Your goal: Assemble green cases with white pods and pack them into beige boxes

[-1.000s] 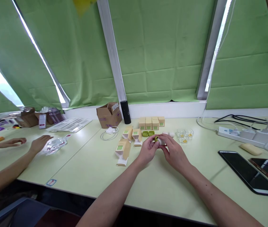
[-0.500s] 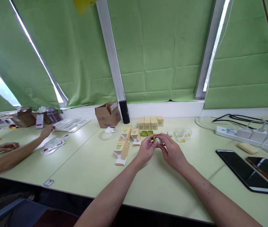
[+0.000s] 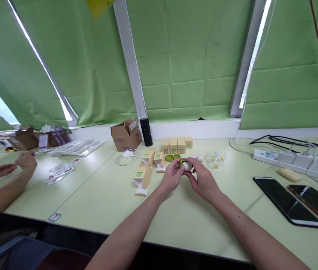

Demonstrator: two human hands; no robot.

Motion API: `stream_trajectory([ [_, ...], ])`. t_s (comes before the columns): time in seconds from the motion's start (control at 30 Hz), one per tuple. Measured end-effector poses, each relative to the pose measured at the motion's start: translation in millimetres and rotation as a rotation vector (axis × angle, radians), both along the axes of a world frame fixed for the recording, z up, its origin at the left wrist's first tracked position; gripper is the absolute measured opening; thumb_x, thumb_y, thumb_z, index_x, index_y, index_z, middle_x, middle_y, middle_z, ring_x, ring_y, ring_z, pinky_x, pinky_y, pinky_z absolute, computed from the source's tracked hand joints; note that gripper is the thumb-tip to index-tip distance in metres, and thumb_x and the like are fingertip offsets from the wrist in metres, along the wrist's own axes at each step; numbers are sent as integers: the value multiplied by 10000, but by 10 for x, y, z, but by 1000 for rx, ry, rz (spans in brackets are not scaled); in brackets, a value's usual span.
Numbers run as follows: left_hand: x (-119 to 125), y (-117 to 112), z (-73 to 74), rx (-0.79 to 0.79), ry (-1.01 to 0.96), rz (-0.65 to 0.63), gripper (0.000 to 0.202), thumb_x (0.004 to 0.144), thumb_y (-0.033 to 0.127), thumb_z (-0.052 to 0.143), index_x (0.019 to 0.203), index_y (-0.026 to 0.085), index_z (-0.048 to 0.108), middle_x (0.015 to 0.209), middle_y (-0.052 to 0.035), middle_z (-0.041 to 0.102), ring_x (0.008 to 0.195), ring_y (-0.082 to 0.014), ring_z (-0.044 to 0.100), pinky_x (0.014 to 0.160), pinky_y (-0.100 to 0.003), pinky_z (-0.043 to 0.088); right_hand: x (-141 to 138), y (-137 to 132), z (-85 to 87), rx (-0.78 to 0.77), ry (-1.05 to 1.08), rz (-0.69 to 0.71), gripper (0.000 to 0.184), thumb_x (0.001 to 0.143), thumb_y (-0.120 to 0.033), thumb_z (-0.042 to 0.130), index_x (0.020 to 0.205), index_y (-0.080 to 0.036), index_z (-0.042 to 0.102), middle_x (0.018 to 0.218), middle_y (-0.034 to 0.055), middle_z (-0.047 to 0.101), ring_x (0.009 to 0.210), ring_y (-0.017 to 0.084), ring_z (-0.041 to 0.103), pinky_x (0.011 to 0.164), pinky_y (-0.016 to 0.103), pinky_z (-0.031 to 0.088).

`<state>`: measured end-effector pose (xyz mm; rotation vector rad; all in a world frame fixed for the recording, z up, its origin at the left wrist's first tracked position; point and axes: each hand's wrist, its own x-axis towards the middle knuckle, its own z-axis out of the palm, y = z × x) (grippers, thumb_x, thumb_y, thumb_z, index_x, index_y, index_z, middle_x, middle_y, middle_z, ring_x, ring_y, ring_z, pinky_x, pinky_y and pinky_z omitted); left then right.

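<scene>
**Small white piece (image 3: pixel 186 165) gripped over the table (image 3: pixel 105 187)**

The piece is held just above the pale, smooth tabletop, in front of a row of boxes (image 3: pixel 177 144). It is rounded, smooth and glossy white, with a green rim on its left side (finer detail cannot be told). It is pinched by the fingertips of the left hand (image 3: pixel 172 177) and the right hand (image 3: pixel 204 181), with both sets of fingers curled closed on it. The boxes are squared, of matt kraft card with green labels. Three opened cartons (image 3: pixel 142 177) lie to the left. Green rings (image 3: pixel 173 157) and clear cups (image 3: pixel 216 159) with yellow centres are set just behind the hands. Two flat, glossy phones (image 3: pixel 286 201) lie well apart to the right.
</scene>
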<state>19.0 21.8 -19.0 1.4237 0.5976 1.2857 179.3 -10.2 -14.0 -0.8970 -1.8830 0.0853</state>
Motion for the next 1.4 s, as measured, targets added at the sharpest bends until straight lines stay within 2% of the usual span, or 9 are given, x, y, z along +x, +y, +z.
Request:
stream_trajectory([
  [0.23,22,-27,46,-4,5,25,415,871,416,761,1188,184,627,1056,-76,657,995,-191,639,921,-348,543,22,53,-64,36,7,-14,350,1008,-187,484,1348,-270,492,1303,131,647,1168,298,656,856,471,621],
  [0.4,62,-31,35,20,1,24,416,891,465,731,1171,182,613,1077,-84,652,977,-180,623,886,-325,536,23,75,-96,31,9,-18,342,999,-159,476,1323,-266,506,1317,133,637,1194,296,646,888,480,617],
  [0.6,84,-56,29,-3,-22,-2,513,881,537,722,1230,180,604,1128,-105,645,948,-188,632,829,-320,540,11,63,-74,19,35,-30,351,987,-149,499,1318,-265,501,1292,133,634,1172,291,651,906,490,618],
  [0.7,76,-78,32,-21,-16,-50,588,844,525,772,1281,184,577,1196,-117,629,981,-200,635,833,-325,540,12,67,-83,5,34,-32,384,968,-122,496,1327,-259,499,1305,146,615,1196,301,639,895,491,625],
  [0.8,87,-80,15,-26,9,-36,651,800,501,824,1299,185,550,1216,-124,625,979,-199,630,812,-313,530,5,68,-103,-2,24,-32,441,933,-80,488,1342,-246,494,1326,154,593,1204,305,628,909,502,620],
  [0.97,123,-62,-3,-4,41,36,591,815,528,799,1232,176,574,1186,-121,639,981,-199,623,845,-320,512,-25,58,-118,-22,13,-11,510,909,-57,489,1384,-243,478,1341,154,578,1243,311,596,945,514,605],
  [1.1,115,-74,34,9,106,86,557,848,553,754,1215,164,596,1070,-90,650,891,-174,600,796,-302,490,-39,53,-110,-33,24,-1,504,922,-59,478,1389,-247,477,1327,150,585,1253,310,584,976,535,588],
  [1.4,94,-72,43,6,102,79,569,846,588,741,1190,154,616,964,-72,645,809,-162,584,748,-300,480,-48,32,-82,-56,41,-11,442,953,-80,471,1363,-240,498,1315,149,586,1222,299,598,986,532,578],
])
